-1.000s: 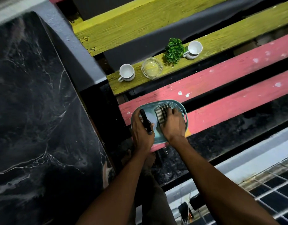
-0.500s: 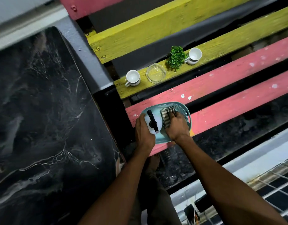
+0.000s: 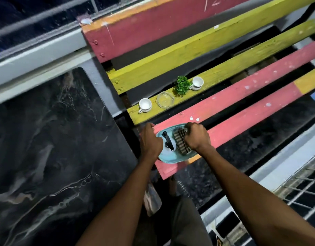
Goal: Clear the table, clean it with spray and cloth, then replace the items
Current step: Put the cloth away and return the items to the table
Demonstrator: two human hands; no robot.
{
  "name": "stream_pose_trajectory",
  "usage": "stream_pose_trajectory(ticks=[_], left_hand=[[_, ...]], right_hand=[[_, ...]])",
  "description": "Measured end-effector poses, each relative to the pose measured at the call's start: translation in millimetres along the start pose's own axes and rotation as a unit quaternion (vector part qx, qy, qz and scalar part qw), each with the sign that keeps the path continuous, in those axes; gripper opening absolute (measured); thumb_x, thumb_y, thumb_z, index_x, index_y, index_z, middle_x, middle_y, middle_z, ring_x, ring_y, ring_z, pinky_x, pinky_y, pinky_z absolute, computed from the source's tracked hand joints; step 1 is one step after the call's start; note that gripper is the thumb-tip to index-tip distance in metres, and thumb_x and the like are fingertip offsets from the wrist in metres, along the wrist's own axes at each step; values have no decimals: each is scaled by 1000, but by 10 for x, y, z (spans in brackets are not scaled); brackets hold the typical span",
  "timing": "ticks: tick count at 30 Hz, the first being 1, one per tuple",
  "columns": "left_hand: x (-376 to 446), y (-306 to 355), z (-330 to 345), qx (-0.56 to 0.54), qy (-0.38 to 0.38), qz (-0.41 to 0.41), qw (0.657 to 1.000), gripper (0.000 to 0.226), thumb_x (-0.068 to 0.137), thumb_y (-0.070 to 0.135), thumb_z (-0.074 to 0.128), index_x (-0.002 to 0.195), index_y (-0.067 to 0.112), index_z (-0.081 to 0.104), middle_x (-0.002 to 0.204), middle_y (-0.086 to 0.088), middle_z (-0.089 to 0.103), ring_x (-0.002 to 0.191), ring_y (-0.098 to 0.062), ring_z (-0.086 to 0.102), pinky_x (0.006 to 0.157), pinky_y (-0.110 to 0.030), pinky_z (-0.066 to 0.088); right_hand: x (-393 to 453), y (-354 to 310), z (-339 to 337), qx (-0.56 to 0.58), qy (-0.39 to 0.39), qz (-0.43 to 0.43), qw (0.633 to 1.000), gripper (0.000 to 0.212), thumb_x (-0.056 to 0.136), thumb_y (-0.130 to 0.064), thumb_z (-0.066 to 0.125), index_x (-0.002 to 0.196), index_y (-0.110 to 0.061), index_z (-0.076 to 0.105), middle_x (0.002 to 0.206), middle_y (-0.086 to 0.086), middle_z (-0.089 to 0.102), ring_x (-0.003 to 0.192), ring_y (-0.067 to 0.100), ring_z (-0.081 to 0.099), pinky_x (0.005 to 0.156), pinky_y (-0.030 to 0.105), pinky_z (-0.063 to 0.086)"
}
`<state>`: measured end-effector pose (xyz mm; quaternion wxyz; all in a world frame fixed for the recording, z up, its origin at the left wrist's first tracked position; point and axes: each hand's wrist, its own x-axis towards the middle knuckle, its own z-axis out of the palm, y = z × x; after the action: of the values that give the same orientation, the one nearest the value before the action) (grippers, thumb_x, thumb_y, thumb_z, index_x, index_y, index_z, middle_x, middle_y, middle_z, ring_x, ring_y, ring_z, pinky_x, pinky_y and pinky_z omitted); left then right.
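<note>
Tray [image 3: 171,158], pale blue, sits on the near end of the pink bench slat [image 3: 242,98], just right of the dark marble table [image 3: 55,139]. A second ago both hands lay on the spray bottle [image 3: 168,140] and striped cloth [image 3: 181,142] inside it; now the left hand [image 3: 150,141] and right hand [image 3: 197,137] have moved out to opposite rims, fingers curled over the edges, probably to lift it. Two cups [image 3: 145,104], a glass ashtray [image 3: 165,100] and a small plant [image 3: 182,85] wait on the yellow slat beyond.

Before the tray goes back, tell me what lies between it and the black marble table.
Nothing visible. The left hand and right hand grip the teal tray on the pink bench slat, and the black marble table sits directly left across a dark gap.
</note>
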<state>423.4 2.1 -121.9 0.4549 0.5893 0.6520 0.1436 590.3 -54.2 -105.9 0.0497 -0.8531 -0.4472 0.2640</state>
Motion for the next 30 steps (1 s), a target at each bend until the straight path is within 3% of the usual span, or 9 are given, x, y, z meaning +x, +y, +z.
stream_pose_trajectory(ticks=[5,11,14,17,21,25,28,30], left_hand=[[326,255,52,-12,10,12,1000,38,67,-7,55,100,12,58,100,-9,66,91,-31,62,76,-39,52],[852,531,292,-4,3,11,1000,40,70,-9,59,108,3,61,100,-14,67,93,-33,62,76,-40,52],[1122,677,521,6,-18,10,1000,43,64,3,60,107,5,60,99,-13,67,91,-35,62,70,-37,47],[1386,821,783,22,-37,6,999,54,61,12,59,115,6,59,109,-16,68,99,-35,63,78,-37,51],[1729,834,1090,50,-50,13,997,49,72,2,65,119,11,55,118,-13,64,107,-35,62,84,-36,50],[1995,744,1291,65,-72,28,995,59,75,4,68,131,10,50,125,-12,62,111,-32,62,82,-31,47],[2147,719,1414,58,-83,37,994,71,76,4,70,142,9,43,131,-14,60,116,-33,60,88,-35,51],[2212,718,1482,56,-91,44,993,76,77,7,73,145,9,39,133,-17,58,118,-36,58,94,-43,52]], right_hand=[[374,-23,-264,40,52,2,998,41,76,-13,53,113,-14,73,112,14,73,102,36,67,85,40,55],[1152,186,-391,151,82,56,984,36,65,-18,50,94,-9,69,92,16,72,89,39,66,76,38,53],[1598,367,-368,161,47,71,983,51,62,-23,50,109,-9,66,98,16,72,95,38,65,74,32,45],[1981,495,-294,151,2,61,987,59,71,-19,62,130,-12,58,111,18,70,107,38,63,85,35,50],[2398,530,-197,76,16,-14,997,69,73,-19,69,136,-11,43,130,18,55,118,41,55,90,46,50],[2777,474,-141,-36,55,-117,991,105,62,-29,82,151,-19,29,145,14,39,129,37,42,93,48,48],[3041,411,-121,-94,-3,-158,983,114,60,-29,83,156,-27,20,150,17,35,134,38,38,99,51,44],[3146,367,-101,-144,-49,-171,973,110,65,-31,79,157,-27,20,147,20,39,130,41,42,98,50,42]])
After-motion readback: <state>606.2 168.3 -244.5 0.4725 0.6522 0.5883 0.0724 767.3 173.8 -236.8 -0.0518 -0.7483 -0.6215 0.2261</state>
